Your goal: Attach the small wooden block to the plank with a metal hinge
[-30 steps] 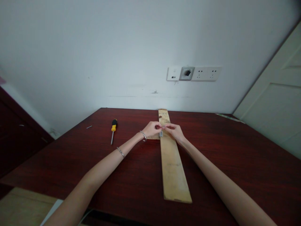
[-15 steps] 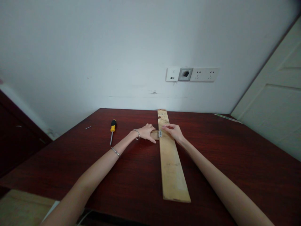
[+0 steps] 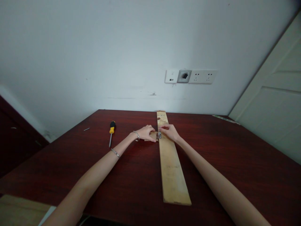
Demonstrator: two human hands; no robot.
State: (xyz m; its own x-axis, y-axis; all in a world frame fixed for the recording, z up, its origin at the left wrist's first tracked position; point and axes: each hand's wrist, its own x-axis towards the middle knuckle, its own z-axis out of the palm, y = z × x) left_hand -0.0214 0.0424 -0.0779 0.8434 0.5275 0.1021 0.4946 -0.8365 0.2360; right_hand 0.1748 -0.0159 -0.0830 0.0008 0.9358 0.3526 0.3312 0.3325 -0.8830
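A long pale wooden board [image 3: 172, 166] lies on the dark red table, running from near the wall toward me. Against its left side sits a short wooden piece [image 3: 153, 135], held between the thumb and fingers of my left hand [image 3: 146, 133]. A small metal hinge [image 3: 159, 135] is at the joint between the two pieces. My right hand [image 3: 171, 131] rests over the board with thumb and forefinger pinched at the hinge's far edge. Whether these fingertips hold the hinge itself or something smaller cannot be made out.
A yellow and black screwdriver [image 3: 111, 131] lies left of my left hand. Farther left is a small metal pin or screw [image 3: 87, 129]. The white wall [image 3: 131, 62] with sockets [image 3: 203, 77] stands behind the table [image 3: 127, 182]; a pale door [image 3: 277, 103] is at right.
My right fingertips have shifted slightly left at the hinge, which looks turned a little and shows darker parts. My left hand stays on the short wooden piece. The camera view has moved slightly.
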